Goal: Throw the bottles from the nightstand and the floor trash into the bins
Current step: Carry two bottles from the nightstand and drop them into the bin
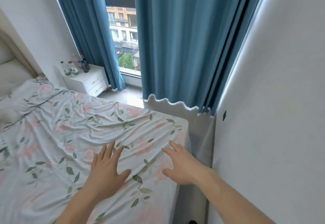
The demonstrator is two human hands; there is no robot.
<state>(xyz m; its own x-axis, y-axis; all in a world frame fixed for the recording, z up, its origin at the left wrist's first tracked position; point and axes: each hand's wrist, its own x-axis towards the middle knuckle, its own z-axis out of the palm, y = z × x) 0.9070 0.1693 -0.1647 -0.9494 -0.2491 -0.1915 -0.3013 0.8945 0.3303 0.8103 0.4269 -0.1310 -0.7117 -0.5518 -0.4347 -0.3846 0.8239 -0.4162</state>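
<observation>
Several bottles (74, 66) stand on the white nightstand (91, 81) at the far side of the bed, by the window. Some are clear plastic with green labels, and one is dark. My left hand (107, 169) hovers palm down over the near corner of the bed, fingers spread, holding nothing. My right hand (179, 164) is beside it over the bed's right edge, also spread and empty. No bin and no floor trash show in this view.
The bed (70, 135) with a floral sheet fills the left and middle. Blue curtains (175, 47) hang over the window. A white wall (272, 118) closes the right side. A narrow strip of floor (123, 96) runs between bed and window.
</observation>
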